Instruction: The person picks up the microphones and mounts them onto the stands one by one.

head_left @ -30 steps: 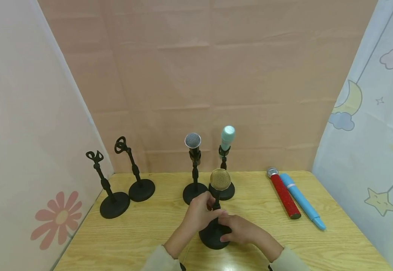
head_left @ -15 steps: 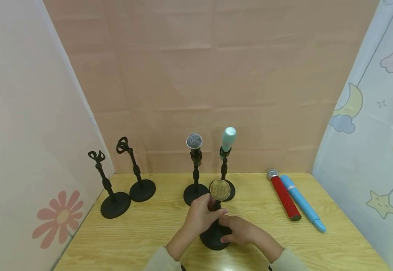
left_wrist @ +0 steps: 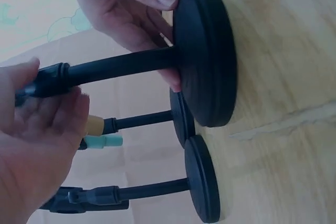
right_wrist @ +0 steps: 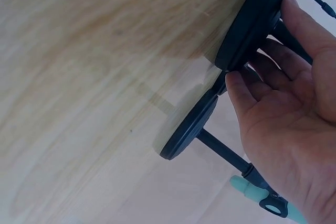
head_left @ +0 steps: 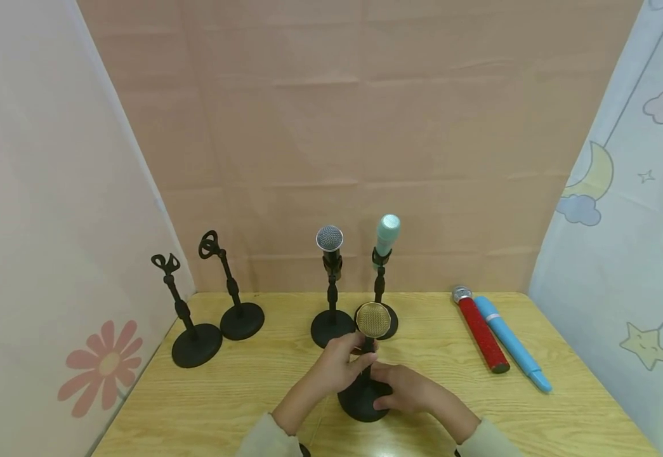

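Near black round-based stand [head_left: 358, 405] stood upright, topped by gold mesh-headed microphone [head_left: 374, 320]; left hand [head_left: 334, 366] curled loosely round stem [left_wrist: 123, 65], right hand [head_left: 406, 388] gripped base [left_wrist: 207, 56], presumably for steadiness.

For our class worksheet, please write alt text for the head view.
A person's left hand and right hand hold a black stand bearing a gold-headed microphone. Behind, a silver-headed microphone and mint microphone sit on stands; at left are two bare stands, at right a red microphone and blue tube.
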Available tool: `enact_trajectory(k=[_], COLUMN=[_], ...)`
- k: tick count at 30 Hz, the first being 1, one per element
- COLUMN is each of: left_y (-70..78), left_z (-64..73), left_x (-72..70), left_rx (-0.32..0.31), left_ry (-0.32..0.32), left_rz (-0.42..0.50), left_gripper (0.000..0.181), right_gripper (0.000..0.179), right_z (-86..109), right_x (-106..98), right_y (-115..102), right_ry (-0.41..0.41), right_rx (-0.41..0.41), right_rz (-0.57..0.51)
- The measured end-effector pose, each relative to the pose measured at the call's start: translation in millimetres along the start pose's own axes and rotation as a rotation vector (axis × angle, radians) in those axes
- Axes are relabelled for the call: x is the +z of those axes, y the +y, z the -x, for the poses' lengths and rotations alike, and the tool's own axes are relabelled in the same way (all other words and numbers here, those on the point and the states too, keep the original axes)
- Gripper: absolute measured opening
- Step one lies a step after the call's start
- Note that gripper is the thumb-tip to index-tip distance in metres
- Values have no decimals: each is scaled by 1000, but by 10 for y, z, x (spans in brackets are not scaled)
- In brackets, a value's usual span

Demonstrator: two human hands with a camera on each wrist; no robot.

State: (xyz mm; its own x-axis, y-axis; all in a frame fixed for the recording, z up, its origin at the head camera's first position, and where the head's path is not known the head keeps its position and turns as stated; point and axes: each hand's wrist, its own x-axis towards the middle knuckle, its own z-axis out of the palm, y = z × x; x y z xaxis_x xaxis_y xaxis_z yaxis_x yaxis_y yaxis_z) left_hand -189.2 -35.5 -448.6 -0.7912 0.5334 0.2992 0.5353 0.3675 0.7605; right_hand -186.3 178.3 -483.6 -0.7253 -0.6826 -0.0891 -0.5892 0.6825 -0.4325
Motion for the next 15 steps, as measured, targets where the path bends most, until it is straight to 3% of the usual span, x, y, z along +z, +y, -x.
enact_trajectory(k=[5, 7, 11, 15], left_y=[-29, -32, -16, -11], left_z=[-3, -5, -2, -1], left_x=[25, 31, 22, 7], left_rx=[-42, -23, 16, 11], left_ry=[59, 69, 47, 3], left_rz=[-2, -8, -18, -20], left_gripper=[26, 21, 18, 21], right_gripper=[52, 52, 52, 53], right_z=[-5, -7, -3, 3], right_x=[-1, -4, -7, -4], right_y=[-1, -5, -4, 3], right_ry=[-7, -6, -5, -4], right_rx=[15, 10, 10, 17], right_rz=[12, 15, 9, 5])
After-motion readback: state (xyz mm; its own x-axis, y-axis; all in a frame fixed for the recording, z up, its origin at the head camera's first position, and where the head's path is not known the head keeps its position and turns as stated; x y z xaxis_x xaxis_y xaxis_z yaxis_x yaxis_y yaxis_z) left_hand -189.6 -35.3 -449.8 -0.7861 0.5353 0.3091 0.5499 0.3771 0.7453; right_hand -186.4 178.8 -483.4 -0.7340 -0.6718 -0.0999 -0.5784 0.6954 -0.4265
